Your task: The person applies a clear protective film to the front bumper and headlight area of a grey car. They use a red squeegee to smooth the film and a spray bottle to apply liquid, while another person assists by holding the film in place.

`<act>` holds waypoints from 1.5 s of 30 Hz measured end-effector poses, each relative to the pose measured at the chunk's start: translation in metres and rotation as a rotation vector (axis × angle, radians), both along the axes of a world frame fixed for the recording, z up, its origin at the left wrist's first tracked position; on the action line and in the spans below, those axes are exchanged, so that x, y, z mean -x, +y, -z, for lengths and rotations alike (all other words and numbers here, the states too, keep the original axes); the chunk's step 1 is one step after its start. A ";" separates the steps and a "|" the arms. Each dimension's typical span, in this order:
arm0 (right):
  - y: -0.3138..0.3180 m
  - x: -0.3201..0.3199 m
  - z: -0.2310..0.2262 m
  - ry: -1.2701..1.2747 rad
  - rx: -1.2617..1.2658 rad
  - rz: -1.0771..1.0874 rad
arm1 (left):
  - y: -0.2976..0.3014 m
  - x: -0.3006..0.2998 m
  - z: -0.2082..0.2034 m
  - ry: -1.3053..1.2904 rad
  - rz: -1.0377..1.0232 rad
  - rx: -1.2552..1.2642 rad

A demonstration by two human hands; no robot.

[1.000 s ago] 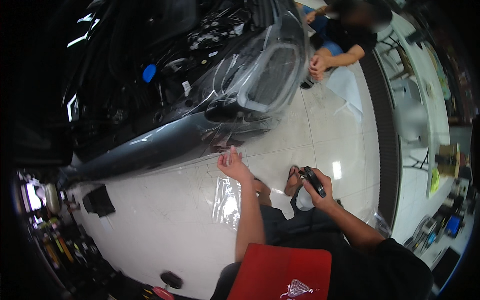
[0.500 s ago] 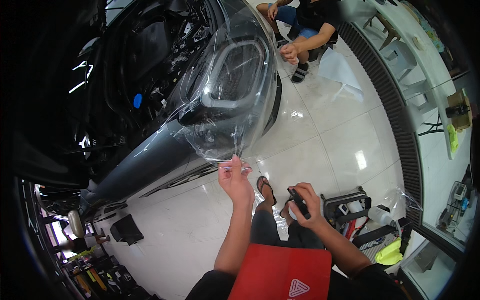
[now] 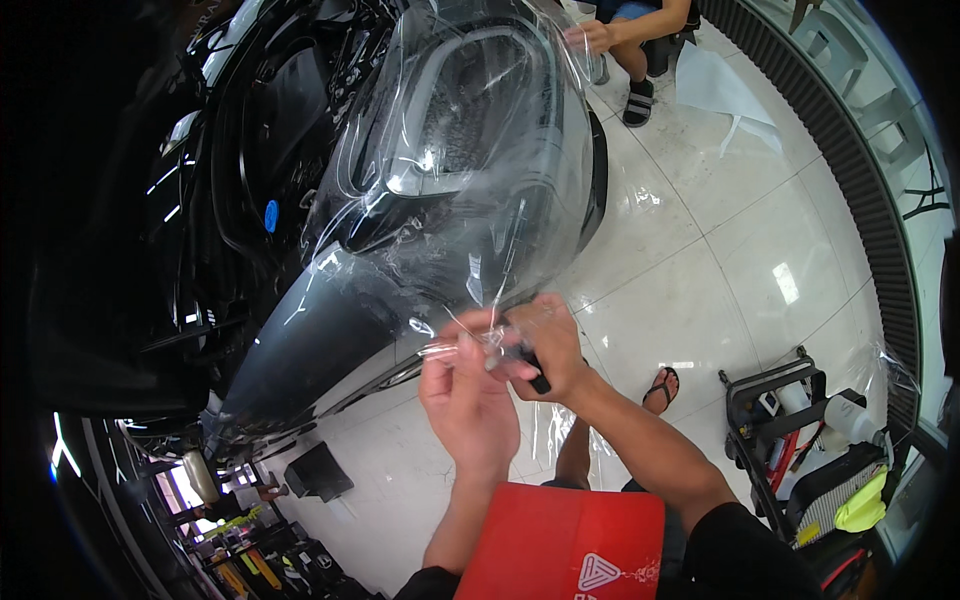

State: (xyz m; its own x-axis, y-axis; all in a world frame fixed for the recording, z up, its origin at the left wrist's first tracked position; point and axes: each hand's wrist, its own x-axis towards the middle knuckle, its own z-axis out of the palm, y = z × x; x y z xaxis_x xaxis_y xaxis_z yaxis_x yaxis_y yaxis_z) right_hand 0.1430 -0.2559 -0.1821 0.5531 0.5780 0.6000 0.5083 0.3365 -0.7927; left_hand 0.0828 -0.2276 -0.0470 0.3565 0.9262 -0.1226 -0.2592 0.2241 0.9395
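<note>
A sheet of clear film [image 3: 535,235] is draped over the front corner of a dark grey car [image 3: 310,335], covering the headlight [image 3: 475,100]. My left hand [image 3: 468,405] pinches the film's gathered lower edge, in front of the fender. Right beside it, my right hand [image 3: 556,345] is closed around a small black object [image 3: 538,378], whose kind I cannot make out. The fingers of both hands meet at the bunched film. Whether the right fingers also grip the film cannot be told.
Across the car's corner, another person's hand [image 3: 590,37] is at the film's far edge. On the tiled floor, a white sheet [image 3: 718,90] lies near that person's sandal. A black tool cart [image 3: 742,405] holding a white bottle [image 3: 848,418] and a yellow-green cloth [image 3: 862,503] stands at right.
My right hand has come up from beside my leg to my left hand, still holding the black object. My view has shifted closer to the car. The other person's hand now reaches the film.
</note>
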 end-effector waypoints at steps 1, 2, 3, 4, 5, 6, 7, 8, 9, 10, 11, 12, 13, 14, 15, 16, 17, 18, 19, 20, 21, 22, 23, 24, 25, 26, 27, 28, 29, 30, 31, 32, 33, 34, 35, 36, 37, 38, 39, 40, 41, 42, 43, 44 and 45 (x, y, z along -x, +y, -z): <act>0.007 -0.001 0.005 0.016 -0.030 0.017 | 0.000 0.003 0.002 0.006 0.055 -0.014; 0.016 0.000 0.013 0.028 -0.058 0.022 | -0.001 0.009 0.003 0.010 0.098 -0.025; 0.022 0.003 0.020 0.040 -0.086 0.028 | -0.007 0.015 0.004 0.000 0.163 -0.062; 0.028 0.007 0.010 0.152 -0.009 0.015 | -0.016 0.022 0.002 -0.007 0.221 -0.101; 0.034 0.011 0.001 0.261 0.070 0.010 | -0.022 0.025 0.001 -0.016 0.279 -0.138; 0.042 0.014 -0.005 0.346 0.109 0.046 | -0.026 0.023 -0.001 0.005 0.280 -0.098; 0.044 0.017 -0.013 0.432 0.150 0.076 | -0.031 0.021 -0.005 0.029 0.276 -0.057; 0.041 0.017 -0.028 0.361 0.160 0.164 | -0.033 0.022 -0.009 0.053 0.272 -0.016; 0.039 0.017 -0.028 0.425 0.153 0.109 | -0.023 0.031 -0.001 0.077 0.241 -0.032; 0.032 0.013 -0.027 0.486 0.149 0.063 | -0.007 0.046 0.016 0.099 0.220 -0.043; 0.025 0.012 -0.022 0.550 0.149 0.020 | 0.008 0.059 0.034 0.122 0.199 -0.050; 0.025 0.016 -0.008 0.434 0.033 0.085 | 0.019 0.067 0.048 0.140 0.114 -0.002; 0.023 0.015 -0.012 0.384 0.037 0.099 | 0.029 0.074 0.062 0.160 0.023 0.048; 0.020 0.013 -0.018 0.334 0.045 0.122 | 0.034 0.074 0.068 0.180 -0.057 0.104; 0.018 0.009 -0.020 0.284 0.054 0.145 | 0.035 0.075 0.067 0.110 0.070 0.167; 0.017 0.007 -0.017 0.300 0.107 0.080 | 0.033 0.075 0.056 0.044 0.185 0.223; 0.015 0.006 -0.012 0.274 0.112 0.079 | 0.032 0.070 0.047 -0.030 0.309 0.276; 0.013 0.004 -0.008 0.248 0.118 0.078 | 0.027 0.063 0.038 -0.008 0.324 0.336; 0.013 0.004 -0.010 0.224 0.114 0.069 | 0.025 0.058 0.037 0.037 0.335 0.231; 0.009 0.000 -0.015 0.190 0.100 0.083 | 0.020 0.052 0.038 0.081 0.346 0.126; 0.008 -0.001 -0.014 0.182 0.108 0.096 | 0.018 0.048 0.037 0.124 0.356 0.020; 0.009 -0.003 -0.016 0.173 0.115 0.105 | 0.020 0.049 0.042 0.179 0.348 -0.082; 0.009 -0.004 -0.018 0.165 0.123 0.114 | 0.020 0.050 0.044 0.204 0.373 -0.200; 0.005 -0.007 -0.022 0.168 0.096 0.099 | 0.020 0.049 0.043 0.228 0.396 -0.317; 0.002 -0.010 -0.023 0.162 0.087 0.095 | 0.019 0.044 0.044 0.248 0.426 -0.427; -0.001 -0.013 -0.024 0.155 0.077 0.090 | 0.016 0.040 0.044 0.275 0.409 -0.433; -0.003 -0.015 -0.024 0.149 0.068 0.085 | 0.014 0.036 0.045 0.256 0.385 -0.368; -0.003 -0.014 -0.024 0.156 0.082 0.090 | 0.014 0.033 0.044 0.242 0.361 -0.309; -0.003 -0.012 -0.022 0.163 0.097 0.095 | 0.013 0.031 0.042 0.228 0.338 -0.250; -0.003 -0.011 -0.020 0.170 0.111 0.101 | 0.013 0.031 0.039 0.239 0.356 -0.181; -0.001 -0.010 -0.015 0.167 0.113 0.094 | 0.014 0.033 0.035 0.250 0.368 -0.118; 0.000 -0.010 -0.009 0.163 0.114 0.087 | 0.013 0.034 0.029 0.259 0.381 -0.054; -0.001 -0.011 -0.005 0.158 0.116 0.081 | 0.003 0.033 0.021 0.179 0.351 0.014; -0.001 -0.010 -0.005 0.165 0.118 0.055 | -0.014 0.033 0.011 0.098 0.312 0.082; -0.004 -0.009 -0.007 0.177 0.123 0.038 | -0.025 0.031 0.005 0.021 0.281 0.154; -0.006 -0.006 -0.009 0.189 0.129 0.020 | -0.025 0.031 0.007 -0.017 0.283 0.178; -0.006 -0.003 -0.010 0.209 0.124 -0.016 | -0.026 0.029 0.005 -0.048 0.273 0.164; -0.007 0.001 -0.011 0.228 0.120 -0.053 | -0.027 0.028 0.001 -0.079 0.264 0.151; -0.007 0.004 -0.012 0.247 0.115 -0.090 | -0.027 0.027 -0.002 -0.110 0.255 0.138; -0.007 0.004 -0.012 0.225 0.117 -0.076 | -0.027 0.024 -0.003 -0.122 0.255 0.034; -0.009 0.004 -0.013 0.202 0.118 -0.061 | -0.025 0.019 -0.004 -0.135 0.255 -0.070; -0.009 0.004 -0.013 0.180 0.120 -0.046 | -0.025 0.017 -0.004 -0.146 0.254 -0.173; -0.007 0.007 -0.014 0.183 0.131 -0.033 | -0.028 0.018 0.001 -0.085 0.247 -0.326; -0.006 0.010 -0.014 0.186 0.142 -0.021 | -0.032 0.017 0.004 -0.023 0.240 -0.477; -0.004 0.013 -0.015 0.189 0.153 -0.008 | -0.033 0.017 0.004 -0.017 0.276 -0.479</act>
